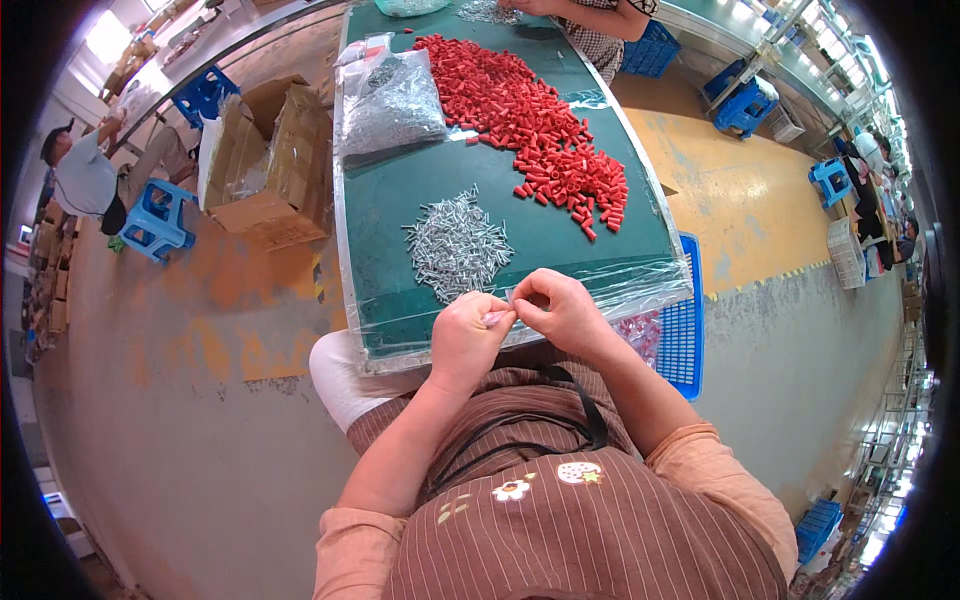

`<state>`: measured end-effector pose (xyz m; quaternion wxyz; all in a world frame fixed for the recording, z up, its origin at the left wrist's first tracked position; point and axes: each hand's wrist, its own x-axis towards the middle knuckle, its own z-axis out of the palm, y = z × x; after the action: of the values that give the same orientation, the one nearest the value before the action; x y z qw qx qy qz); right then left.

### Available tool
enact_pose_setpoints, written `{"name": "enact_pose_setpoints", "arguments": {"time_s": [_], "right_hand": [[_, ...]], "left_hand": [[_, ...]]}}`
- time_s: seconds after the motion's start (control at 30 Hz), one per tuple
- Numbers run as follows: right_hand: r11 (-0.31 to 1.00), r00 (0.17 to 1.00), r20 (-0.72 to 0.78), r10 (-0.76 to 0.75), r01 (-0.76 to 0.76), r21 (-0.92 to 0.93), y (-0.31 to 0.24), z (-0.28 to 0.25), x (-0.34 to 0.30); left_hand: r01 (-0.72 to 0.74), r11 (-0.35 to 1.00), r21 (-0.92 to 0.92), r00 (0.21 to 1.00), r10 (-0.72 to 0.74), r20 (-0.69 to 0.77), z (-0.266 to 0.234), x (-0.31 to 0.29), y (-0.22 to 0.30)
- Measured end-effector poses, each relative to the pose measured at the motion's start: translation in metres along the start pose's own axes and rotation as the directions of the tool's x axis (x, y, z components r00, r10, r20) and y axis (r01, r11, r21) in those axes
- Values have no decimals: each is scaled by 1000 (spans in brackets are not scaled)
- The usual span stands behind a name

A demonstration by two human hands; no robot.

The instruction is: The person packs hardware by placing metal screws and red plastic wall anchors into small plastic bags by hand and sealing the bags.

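Observation:
My left hand (466,338) and my right hand (562,312) meet at the table's near edge. The fingers of both are pinched together around something small and pale, mostly hidden by the fingertips. Just beyond my left hand lies a loose pile of small silver screws or pins (457,243). Farther off, a long heap of red plastic tubes (540,120) stretches across the table to the right. Beside that heap, at the left edge, rests a clear plastic bag (390,115) filled with small silver parts.
Clear film covers the near edge of the green table (400,180). A blue basket (680,340) with clear packets of red pieces stands at its right. On the left are an open cardboard box (275,190) and a blue stool (158,222). A co-worker's arm (610,18) reaches over the far end.

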<state>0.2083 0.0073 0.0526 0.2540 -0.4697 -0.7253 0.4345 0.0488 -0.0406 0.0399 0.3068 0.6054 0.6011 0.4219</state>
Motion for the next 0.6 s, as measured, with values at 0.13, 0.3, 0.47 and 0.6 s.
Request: {"name": "enact_pose_setpoints", "arguments": {"time_s": [0.13,0.3,0.47,0.6], "right_hand": [[997,998,37,45,-47,67,2,0,-2],[992,997,42,63,-67,110,3,2,-2],[996,998,19,55,-57,76,-2,4,-3],[995,995,6,99,-99,18,-3,6,0]], "left_hand": [[2,1000,4,1000,-2,-10,0,-2,-1],[-7,999,53,1000,6,19,1,-1,-6],[18,998,55,1000,-20,22,-2,-3,1],[40,998,39,999,-40,-3,0,-1,-4]]}}
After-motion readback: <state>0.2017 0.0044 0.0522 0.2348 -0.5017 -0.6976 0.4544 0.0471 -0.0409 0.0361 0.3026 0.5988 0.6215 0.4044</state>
